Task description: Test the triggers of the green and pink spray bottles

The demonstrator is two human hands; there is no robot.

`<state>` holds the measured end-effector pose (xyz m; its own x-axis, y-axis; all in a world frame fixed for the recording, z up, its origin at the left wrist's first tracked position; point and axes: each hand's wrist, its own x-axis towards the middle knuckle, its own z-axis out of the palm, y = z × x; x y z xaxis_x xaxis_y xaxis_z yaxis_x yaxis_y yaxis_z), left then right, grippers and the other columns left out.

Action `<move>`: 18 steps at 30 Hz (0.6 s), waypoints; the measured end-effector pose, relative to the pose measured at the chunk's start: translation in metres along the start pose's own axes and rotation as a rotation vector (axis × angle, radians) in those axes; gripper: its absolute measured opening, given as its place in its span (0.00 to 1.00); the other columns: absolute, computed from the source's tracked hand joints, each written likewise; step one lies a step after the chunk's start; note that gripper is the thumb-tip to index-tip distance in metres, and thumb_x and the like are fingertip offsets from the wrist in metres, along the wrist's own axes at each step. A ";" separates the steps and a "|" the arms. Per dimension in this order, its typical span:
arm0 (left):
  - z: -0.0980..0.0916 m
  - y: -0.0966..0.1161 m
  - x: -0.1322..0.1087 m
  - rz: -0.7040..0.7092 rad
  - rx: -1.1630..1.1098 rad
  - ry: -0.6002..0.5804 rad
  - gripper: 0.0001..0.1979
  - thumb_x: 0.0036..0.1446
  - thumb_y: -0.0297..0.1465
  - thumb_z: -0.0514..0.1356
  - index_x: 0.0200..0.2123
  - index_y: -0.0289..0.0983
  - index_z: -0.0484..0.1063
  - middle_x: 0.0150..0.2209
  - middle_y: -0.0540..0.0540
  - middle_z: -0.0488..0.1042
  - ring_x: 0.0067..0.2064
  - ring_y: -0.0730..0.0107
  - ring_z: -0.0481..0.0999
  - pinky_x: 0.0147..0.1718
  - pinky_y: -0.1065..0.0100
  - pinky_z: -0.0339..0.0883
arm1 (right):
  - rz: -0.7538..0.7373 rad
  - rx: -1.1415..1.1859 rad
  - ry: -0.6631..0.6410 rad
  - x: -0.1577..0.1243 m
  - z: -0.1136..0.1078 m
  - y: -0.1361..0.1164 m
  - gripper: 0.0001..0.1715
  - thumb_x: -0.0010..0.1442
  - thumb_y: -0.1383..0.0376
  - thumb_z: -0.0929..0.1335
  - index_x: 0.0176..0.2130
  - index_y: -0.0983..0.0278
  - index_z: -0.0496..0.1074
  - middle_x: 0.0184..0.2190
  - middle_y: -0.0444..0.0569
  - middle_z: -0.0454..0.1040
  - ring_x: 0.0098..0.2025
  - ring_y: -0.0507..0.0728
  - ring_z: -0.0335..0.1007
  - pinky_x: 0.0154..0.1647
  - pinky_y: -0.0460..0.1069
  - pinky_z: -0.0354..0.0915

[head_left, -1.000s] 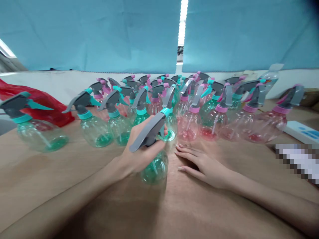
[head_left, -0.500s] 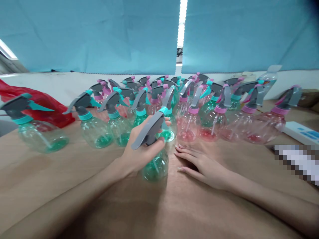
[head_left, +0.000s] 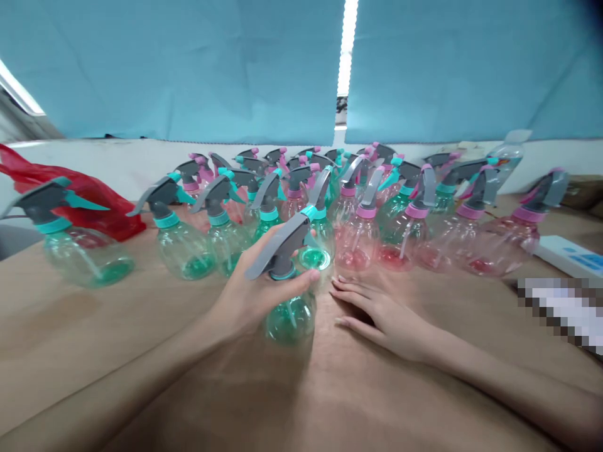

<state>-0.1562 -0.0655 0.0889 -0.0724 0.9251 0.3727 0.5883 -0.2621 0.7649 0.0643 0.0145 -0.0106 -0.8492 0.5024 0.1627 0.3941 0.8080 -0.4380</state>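
Close in front of me stands a clear green spray bottle [head_left: 291, 317] with a grey and teal trigger head. My left hand [head_left: 257, 279] is closed round its neck and shoulder. The thumb lies across the near side, and the bottle hides most of the other fingers. To the right, my right hand [head_left: 384, 317] lies flat on the tabletop [head_left: 358, 402], fingers stretched out and holding nothing. Just beyond both hands are another green spray bottle [head_left: 316, 242] and a pink spray bottle [head_left: 354, 248].
Several green and pink spray bottles stand in rows across the table, with a green one [head_left: 87, 257] at far left. A red plastic bag [head_left: 101, 204] lies behind it. On the right are a white and blue box [head_left: 570, 254] and a clear bottle [head_left: 509, 154].
My left hand has slid down the bottle, from its trigger head to its neck and shoulder, so the teal collar now shows. My right hand stays still. The view has shifted slightly.
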 end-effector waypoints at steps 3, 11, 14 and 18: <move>-0.007 0.000 -0.007 0.013 0.091 -0.045 0.32 0.52 0.37 0.67 0.59 0.45 0.62 0.50 0.47 0.75 0.50 0.57 0.75 0.43 0.62 0.72 | -0.012 -0.014 0.003 0.000 0.001 0.000 0.33 0.68 0.50 0.60 0.63 0.66 0.62 0.65 0.55 0.61 0.66 0.62 0.55 0.65 0.60 0.56; -0.023 -0.006 -0.036 -0.047 0.159 -0.055 0.17 0.58 0.42 0.62 0.48 0.42 0.69 0.45 0.49 0.76 0.47 0.59 0.75 0.42 0.62 0.70 | -0.008 -0.157 0.035 0.011 -0.012 -0.018 0.27 0.66 0.55 0.63 0.59 0.67 0.63 0.51 0.60 0.75 0.52 0.66 0.72 0.50 0.63 0.68; -0.035 -0.011 -0.049 -0.059 0.210 -0.050 0.18 0.58 0.44 0.61 0.48 0.42 0.69 0.42 0.48 0.77 0.45 0.57 0.76 0.41 0.58 0.71 | -0.031 -0.194 0.135 0.023 -0.022 -0.034 0.27 0.66 0.55 0.64 0.59 0.65 0.63 0.50 0.59 0.76 0.52 0.67 0.72 0.46 0.61 0.70; -0.065 -0.026 -0.069 -0.071 0.174 0.051 0.17 0.57 0.43 0.63 0.47 0.44 0.70 0.43 0.48 0.79 0.45 0.56 0.77 0.42 0.58 0.72 | -0.051 -0.127 0.177 0.054 -0.033 -0.068 0.18 0.66 0.54 0.63 0.51 0.59 0.71 0.47 0.51 0.78 0.41 0.61 0.78 0.40 0.56 0.72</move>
<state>-0.2185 -0.1400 0.0780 -0.1569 0.9232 0.3509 0.7104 -0.1413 0.6894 0.0027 -0.0030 0.0568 -0.7985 0.4972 0.3394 0.4029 0.8603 -0.3123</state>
